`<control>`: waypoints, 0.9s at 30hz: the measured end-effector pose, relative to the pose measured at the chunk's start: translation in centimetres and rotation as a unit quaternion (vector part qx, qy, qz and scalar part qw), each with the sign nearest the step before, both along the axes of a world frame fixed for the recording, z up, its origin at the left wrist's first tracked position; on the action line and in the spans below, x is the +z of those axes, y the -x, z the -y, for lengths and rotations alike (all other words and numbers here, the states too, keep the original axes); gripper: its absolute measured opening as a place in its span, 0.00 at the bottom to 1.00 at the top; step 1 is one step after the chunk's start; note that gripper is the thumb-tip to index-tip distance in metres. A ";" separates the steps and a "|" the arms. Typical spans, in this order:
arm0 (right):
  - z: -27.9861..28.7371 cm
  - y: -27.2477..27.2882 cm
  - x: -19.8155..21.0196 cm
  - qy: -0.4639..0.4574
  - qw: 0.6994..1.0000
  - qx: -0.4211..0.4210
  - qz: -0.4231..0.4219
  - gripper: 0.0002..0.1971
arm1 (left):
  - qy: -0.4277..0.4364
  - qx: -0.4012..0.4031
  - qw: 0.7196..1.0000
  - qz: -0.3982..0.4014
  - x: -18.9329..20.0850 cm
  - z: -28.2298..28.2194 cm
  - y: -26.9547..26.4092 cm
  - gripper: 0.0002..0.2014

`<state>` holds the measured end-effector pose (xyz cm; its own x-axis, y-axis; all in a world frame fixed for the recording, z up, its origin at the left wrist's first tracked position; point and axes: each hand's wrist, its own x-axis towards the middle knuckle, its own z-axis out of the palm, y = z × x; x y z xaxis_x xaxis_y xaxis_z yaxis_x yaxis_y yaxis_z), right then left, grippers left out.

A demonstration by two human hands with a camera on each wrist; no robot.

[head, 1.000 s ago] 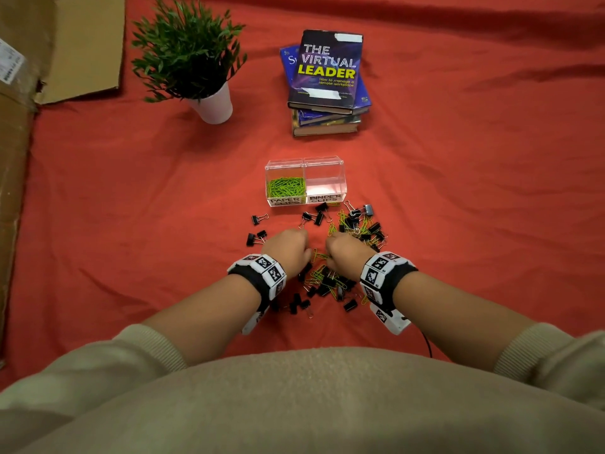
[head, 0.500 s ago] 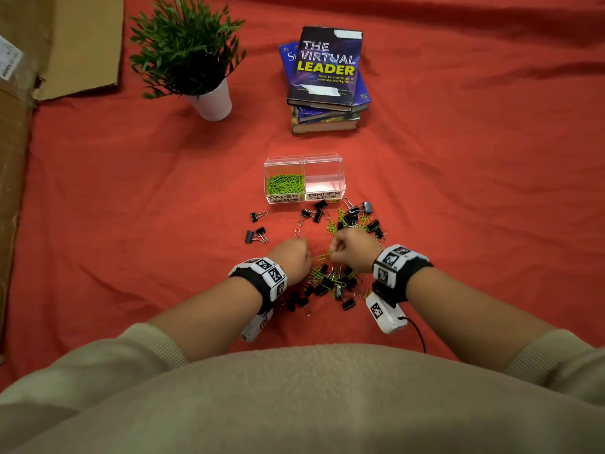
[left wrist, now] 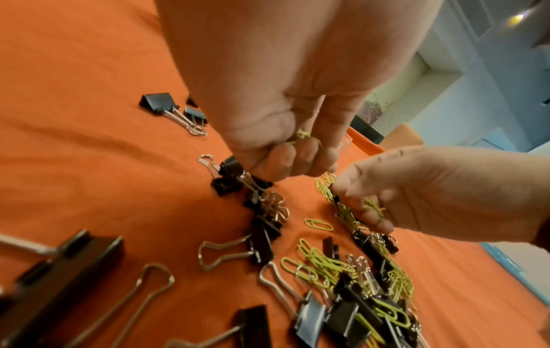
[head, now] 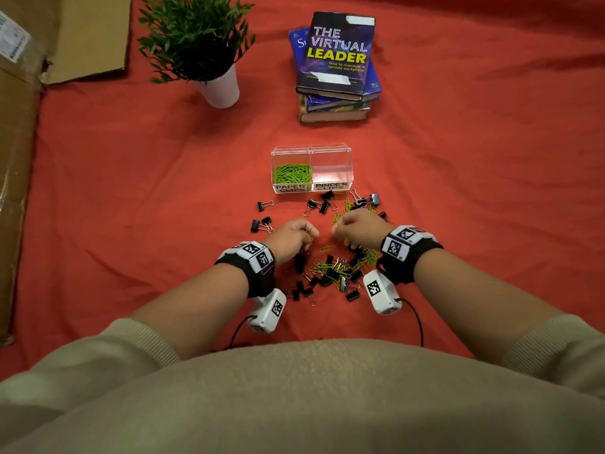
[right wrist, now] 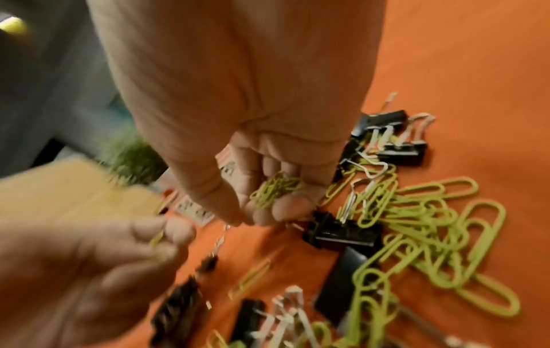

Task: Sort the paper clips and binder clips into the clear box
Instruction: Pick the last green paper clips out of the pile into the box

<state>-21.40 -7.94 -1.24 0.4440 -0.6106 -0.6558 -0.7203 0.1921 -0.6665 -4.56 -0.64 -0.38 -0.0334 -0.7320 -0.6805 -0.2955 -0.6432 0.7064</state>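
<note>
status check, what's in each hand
Left hand grips green paper clips. Right hand grips more. Binder side of clear box empty. Nothing blocking.

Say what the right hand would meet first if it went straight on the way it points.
The right hand points roughly toward the clear box. Loose binder clips and paper clips lie on the cloth before it; carried above them, probably the box first. Height is unclear.

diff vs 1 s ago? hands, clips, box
Both hands lifted off the mixed pile and shifted toward the clear two-compartment box. The left hand and right hand each hold green paper clips. The box, black binder clips, potted plant and books stayed put.
</note>
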 end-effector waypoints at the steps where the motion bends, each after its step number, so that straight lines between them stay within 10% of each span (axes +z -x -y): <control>1: -0.2 -0.3 -0.1 0.046 0.997 0.057 -0.025 0.04 | -0.006 -0.004 1.000 -0.006 -0.1 -0.1 0.0 0.14; 7: -1.7 -1.5 -0.8 0.179 0.943 0.263 -0.103 0.06 | 0.007 -0.019 0.999 0.041 -1.1 -0.3 0.2 0.11; 11: -2.4 -1.4 -1.2 0.178 0.929 0.294 -0.137 0.04 | 0.083 -0.177 0.966 0.167 -1.5 -0.7 0.5 0.07; 18: -0.9 1.0 0.6 0.018 0.999 0.036 -0.003 0.03 | 0.158 -0.405 0.841 0.322 -1.8 -1.1 1.1 0.10; 27: -0.1 3.5 0.7 -0.135 0.985 -0.093 0.055 0.07 | 0.159 -0.443 0.798 0.376 -1.8 -1.1 2.5 0.13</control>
